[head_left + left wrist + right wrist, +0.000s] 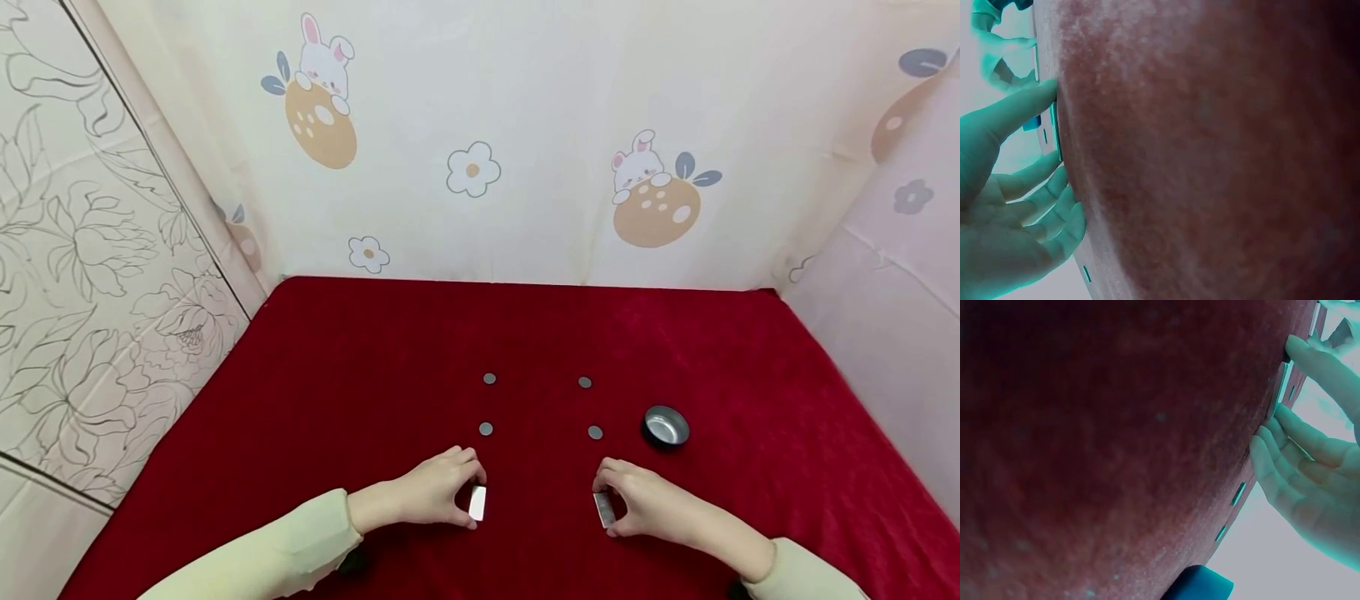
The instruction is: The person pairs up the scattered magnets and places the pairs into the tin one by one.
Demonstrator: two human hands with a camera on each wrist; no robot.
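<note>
My left hand [431,492] holds a small shiny silver rectangular block [477,503] by its two ends, between thumb and fingertips, low on the red cloth. Across from it, to the right, my right hand [651,500] grips a matching silver block [603,508] the same way. The left wrist view shows the left block [1055,128] edge-on between thumb and fingers, close to the cloth. In the right wrist view the other block [1282,384] likewise spans thumb to fingertips. Beyond the hands lie several small grey discs, among them a near-left disc [486,429] and a near-right disc [595,432].
A small round metal tin [666,426], dark outside and silver inside, stands right of the discs, just past my right hand. Red cloth [360,358] covers the table. Behind it hangs a pale curtain [540,100] with rabbits and flowers; side panels rise left and right.
</note>
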